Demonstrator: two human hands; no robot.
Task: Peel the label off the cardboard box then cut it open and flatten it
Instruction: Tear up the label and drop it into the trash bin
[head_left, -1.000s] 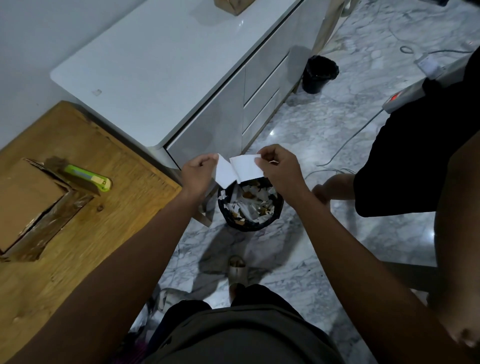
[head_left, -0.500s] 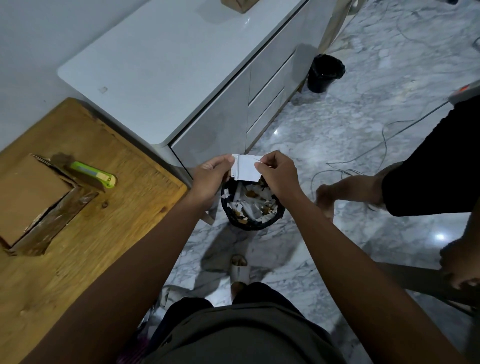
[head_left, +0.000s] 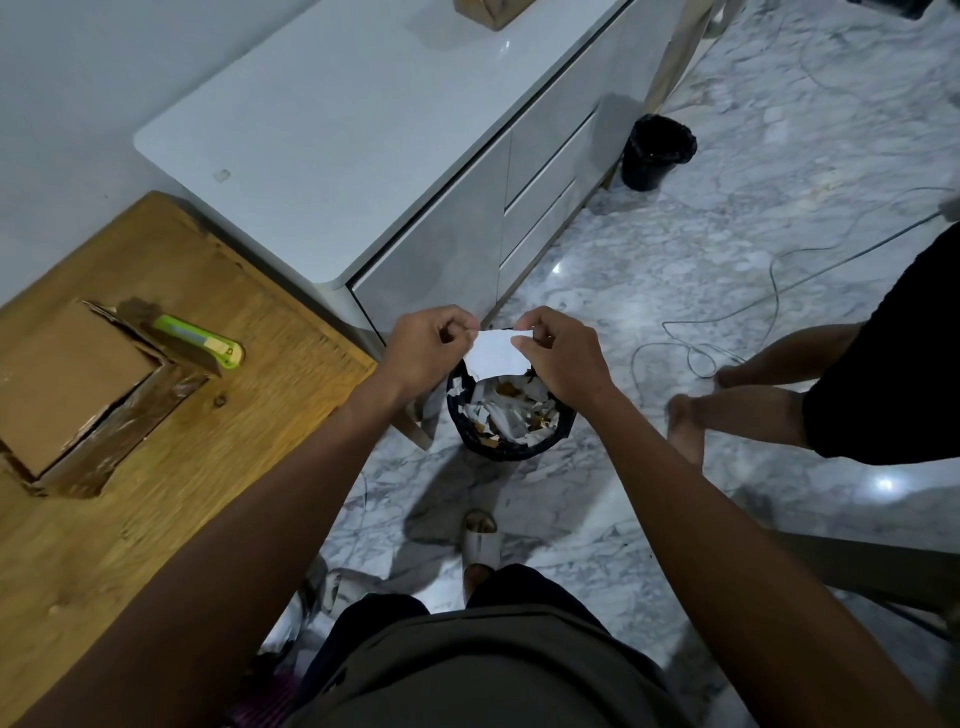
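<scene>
A white paper label (head_left: 493, 354) hangs between my two hands, right over a black waste bin (head_left: 506, 447) full of torn paper scraps. My left hand (head_left: 423, 349) pinches its top left corner and my right hand (head_left: 563, 353) pinches its top right edge. The brown cardboard box (head_left: 67, 384) lies on the wooden table (head_left: 156, 519) at the left, one taped flap raised. A green utility knife (head_left: 200, 342) rests beside the box's far corner.
A white cabinet (head_left: 363, 135) with drawers stands behind the table. A second black bin (head_left: 655, 151) sits on the marble floor further back. Another person's bare legs (head_left: 753, 395) stand at the right, near a loose cable (head_left: 727, 322). My sandalled foot (head_left: 480, 543) is below the bin.
The label was folded smaller between my hands and is now held flatter over the bin. The person at the right has shifted a little further right.
</scene>
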